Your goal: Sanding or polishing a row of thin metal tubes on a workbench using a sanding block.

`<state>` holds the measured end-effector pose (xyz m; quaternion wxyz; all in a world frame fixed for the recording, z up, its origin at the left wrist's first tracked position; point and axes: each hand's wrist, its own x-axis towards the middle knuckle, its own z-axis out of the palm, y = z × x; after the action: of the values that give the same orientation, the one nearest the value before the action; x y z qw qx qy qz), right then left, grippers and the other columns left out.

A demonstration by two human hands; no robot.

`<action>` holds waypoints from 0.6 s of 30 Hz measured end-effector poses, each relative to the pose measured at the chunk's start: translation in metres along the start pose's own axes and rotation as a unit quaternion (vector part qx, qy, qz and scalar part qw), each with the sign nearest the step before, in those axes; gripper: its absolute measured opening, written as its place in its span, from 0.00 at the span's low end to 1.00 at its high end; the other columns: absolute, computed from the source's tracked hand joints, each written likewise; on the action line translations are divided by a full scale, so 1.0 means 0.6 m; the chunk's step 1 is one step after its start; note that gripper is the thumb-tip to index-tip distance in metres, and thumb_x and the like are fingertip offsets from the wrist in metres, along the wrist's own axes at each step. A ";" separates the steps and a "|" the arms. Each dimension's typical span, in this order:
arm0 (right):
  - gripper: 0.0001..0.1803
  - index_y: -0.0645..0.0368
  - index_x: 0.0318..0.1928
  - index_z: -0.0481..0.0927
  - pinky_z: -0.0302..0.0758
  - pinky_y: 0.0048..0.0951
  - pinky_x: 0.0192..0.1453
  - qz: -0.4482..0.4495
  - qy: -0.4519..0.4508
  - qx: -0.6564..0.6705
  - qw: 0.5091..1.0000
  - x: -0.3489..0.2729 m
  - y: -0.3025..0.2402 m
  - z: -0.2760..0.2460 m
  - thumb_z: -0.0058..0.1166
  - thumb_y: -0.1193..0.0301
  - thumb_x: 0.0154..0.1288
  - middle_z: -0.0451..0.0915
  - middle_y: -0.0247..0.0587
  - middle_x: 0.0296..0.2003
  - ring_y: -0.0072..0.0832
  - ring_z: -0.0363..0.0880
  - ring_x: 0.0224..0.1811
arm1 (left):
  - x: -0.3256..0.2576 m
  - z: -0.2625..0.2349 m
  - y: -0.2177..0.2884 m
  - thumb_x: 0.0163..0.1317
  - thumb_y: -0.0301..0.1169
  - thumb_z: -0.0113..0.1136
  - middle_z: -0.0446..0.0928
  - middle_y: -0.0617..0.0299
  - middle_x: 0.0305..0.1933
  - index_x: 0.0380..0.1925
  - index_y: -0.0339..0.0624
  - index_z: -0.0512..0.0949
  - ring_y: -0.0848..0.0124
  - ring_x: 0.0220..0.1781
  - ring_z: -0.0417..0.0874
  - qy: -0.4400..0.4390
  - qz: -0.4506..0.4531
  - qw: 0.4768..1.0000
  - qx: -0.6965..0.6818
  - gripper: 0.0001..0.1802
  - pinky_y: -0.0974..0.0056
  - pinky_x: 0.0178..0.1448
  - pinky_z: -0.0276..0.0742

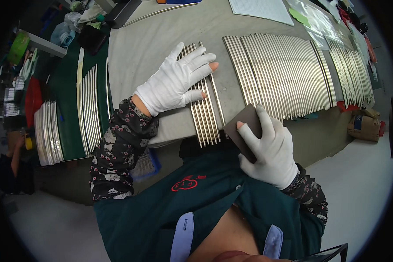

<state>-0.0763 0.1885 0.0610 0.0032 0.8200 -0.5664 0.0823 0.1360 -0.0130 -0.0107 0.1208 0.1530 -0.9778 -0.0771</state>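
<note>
My left hand (172, 78), in a white glove with bare fingertips showing, lies palm down across a small group of thin silvery metal rods (205, 126). Its fingers are spread, and the rods stick out beyond it at both ends. One more rod (217, 98) lies just right of that group, slightly apart. In my right hand (273, 150), also gloved, is a flat dark grey rectangular pad (249, 116), gripped between thumb and fingers. The pad is tilted at the table's near edge, beside the rods' near ends; its underside is hidden.
To the right a wide row of similar rods (284, 74) covers the grey table (133, 50), with another bundle (351, 74) beyond. More rods (89, 109) lie on a green surface (69, 126) at left. Paper (262, 11) lies at the back. Another person (15, 163) is at far left.
</note>
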 end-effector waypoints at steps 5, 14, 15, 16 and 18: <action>0.37 0.52 0.55 0.79 0.73 0.35 0.36 0.010 -0.012 0.014 1.000 0.008 -0.009 0.012 0.68 0.62 0.37 0.67 0.68 0.60 0.42 0.75 0.42 | -0.009 0.012 -0.004 0.66 0.62 0.41 0.62 0.56 0.73 0.69 0.50 0.64 0.51 0.75 0.59 -0.028 0.013 0.999 0.022 0.38 0.34 0.75 0.46; 0.37 0.53 0.56 0.76 0.76 0.41 0.41 0.060 0.040 -0.042 0.997 0.104 -0.003 0.058 0.68 0.64 0.38 0.68 0.65 0.58 0.45 0.75 0.42 | -0.012 0.011 -0.007 0.65 0.59 0.46 0.62 0.56 0.74 0.68 0.52 0.65 0.52 0.76 0.58 -0.023 0.006 1.000 -0.009 0.37 0.31 0.74 0.45; 0.37 0.53 0.56 0.76 0.76 0.41 0.41 0.057 0.038 -0.041 0.997 0.097 -0.006 0.051 0.68 0.64 0.38 0.68 0.65 0.58 0.45 0.75 0.42 | -0.016 0.015 -0.009 0.65 0.59 0.46 0.62 0.56 0.74 0.68 0.52 0.65 0.52 0.76 0.58 -0.015 0.005 1.000 -0.012 0.37 0.31 0.74 0.45; 0.37 0.53 0.56 0.76 0.76 0.41 0.41 0.046 -0.008 -0.015 0.999 0.076 -0.011 0.036 0.69 0.64 0.38 0.68 0.64 0.58 0.46 0.75 0.43 | -0.021 0.017 -0.009 0.65 0.59 0.46 0.62 0.56 0.73 0.68 0.52 0.66 0.52 0.76 0.58 -0.006 0.002 1.000 -0.014 0.36 0.31 0.74 0.45; 0.38 0.53 0.56 0.75 0.76 0.41 0.41 0.028 -0.076 0.018 0.997 0.034 -0.025 0.012 0.69 0.64 0.37 0.67 0.64 0.58 0.46 0.75 0.43 | -0.019 0.013 -0.003 0.66 0.59 0.46 0.62 0.56 0.73 0.68 0.52 0.66 0.52 0.76 0.58 -0.021 -0.005 1.000 -0.010 0.36 0.31 0.74 0.45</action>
<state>-0.0545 0.1741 0.0580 -0.0567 0.8077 -0.5861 0.0296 0.1448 -0.0102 -0.0211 0.1010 0.1549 -0.9785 -0.0910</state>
